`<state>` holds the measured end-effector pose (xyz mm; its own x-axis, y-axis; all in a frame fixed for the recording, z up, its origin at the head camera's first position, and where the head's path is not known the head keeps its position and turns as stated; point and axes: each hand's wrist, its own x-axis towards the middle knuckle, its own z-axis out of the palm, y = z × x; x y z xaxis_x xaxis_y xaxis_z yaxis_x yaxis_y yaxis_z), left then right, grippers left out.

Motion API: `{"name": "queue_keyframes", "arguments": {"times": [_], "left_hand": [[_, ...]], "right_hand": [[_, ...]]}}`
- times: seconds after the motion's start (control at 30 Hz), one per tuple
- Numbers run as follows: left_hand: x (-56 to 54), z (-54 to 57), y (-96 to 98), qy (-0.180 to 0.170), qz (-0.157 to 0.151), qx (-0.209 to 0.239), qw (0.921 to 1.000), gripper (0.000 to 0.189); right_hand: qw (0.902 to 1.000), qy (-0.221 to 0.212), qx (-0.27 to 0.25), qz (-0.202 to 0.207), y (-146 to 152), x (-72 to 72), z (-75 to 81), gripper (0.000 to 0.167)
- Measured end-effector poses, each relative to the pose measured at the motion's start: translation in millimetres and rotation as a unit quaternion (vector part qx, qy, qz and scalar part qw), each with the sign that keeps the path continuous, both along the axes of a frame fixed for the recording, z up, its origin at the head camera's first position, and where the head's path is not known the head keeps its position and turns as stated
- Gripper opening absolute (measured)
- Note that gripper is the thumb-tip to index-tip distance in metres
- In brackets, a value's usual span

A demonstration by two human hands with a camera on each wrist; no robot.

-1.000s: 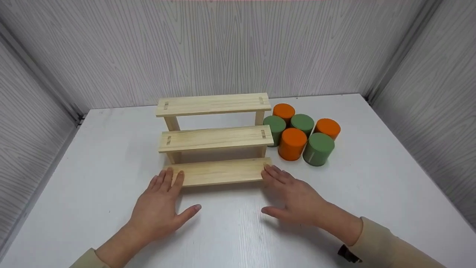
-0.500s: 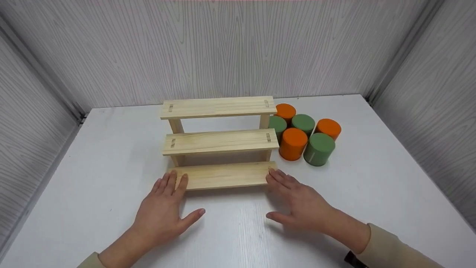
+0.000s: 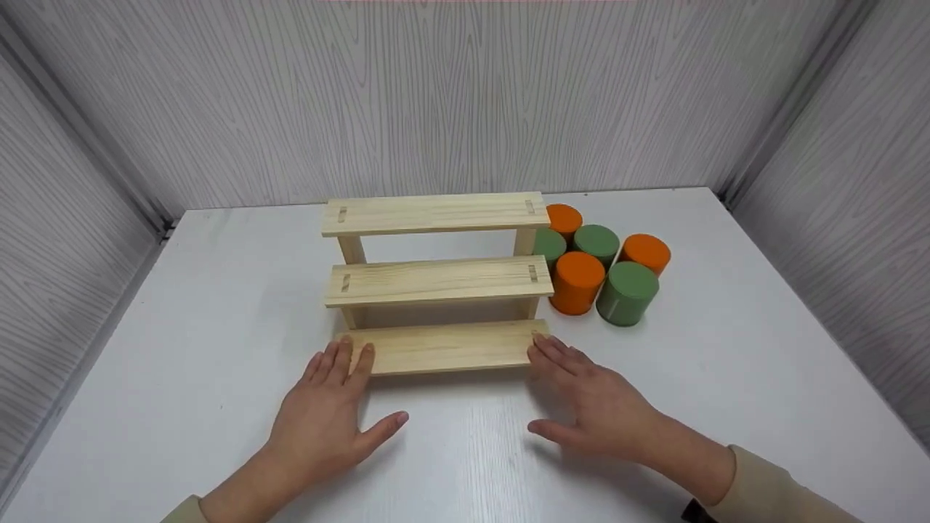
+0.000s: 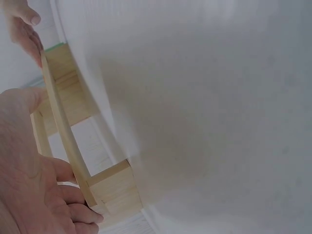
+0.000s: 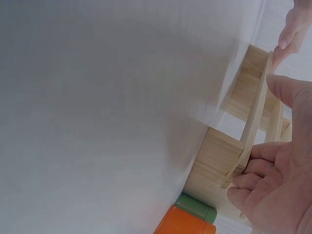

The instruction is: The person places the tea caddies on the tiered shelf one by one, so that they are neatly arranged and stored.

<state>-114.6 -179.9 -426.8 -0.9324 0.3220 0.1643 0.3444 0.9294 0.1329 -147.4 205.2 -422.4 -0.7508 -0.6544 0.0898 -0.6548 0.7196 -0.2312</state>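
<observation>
Three steps make up the stand [image 3: 439,280], upright on the desk [image 3: 465,472]. Fingers of the left hand [image 3: 323,414] and right hand [image 3: 599,403] lie straight over the ends of its low board [image 3: 450,349], thumbs spread, neither hand clamped on anything. An uneven push could, I judge, skew the stand; a rightward one could knock the near orange can [image 3: 577,285], close by, into the green can [image 3: 628,294] next to it. Fingertips on bare wood might also slip.

The stand's right end partly covers the rear green can [image 3: 550,243] and back orange can [image 3: 564,218]; whether it touches either, I cannot tell. Fingers hide the low board's corners. A dark thing [image 3: 696,513] under the right sleeve [image 3: 770,483] is cut off and unclear.
</observation>
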Motion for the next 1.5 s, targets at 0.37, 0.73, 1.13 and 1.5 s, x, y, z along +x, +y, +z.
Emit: {"name": "queue_keyframes", "arguments": {"times": [0.37,0.73,1.13,1.5], "left_hand": [[1.0,4.5,1.2,-0.007,0.001,0.0,1.0,0.102],[-1.2,11.0,-5.7,0.001,0.0,0.026,0.9997,0.094],[-13.0,29.8,-27.7,0.107,-0.004,0.069,0.9918,0.105],[-39.1,19.2,-45.1,0.114,-0.03,0.076,0.9901,0.119]], "right_hand": [[0.9999,-0.011,0.006,-0.005,1,1.5,3.2,0.092],[1.0,-0.003,0.001,0.0,1,0.6,2.9,0.091],[1.0,-0.003,0.001,0.0,5,0.4,2.9,0.092],[0.9999,-0.012,-0.007,0.005,6,-0.2,4.1,0.09]]}}
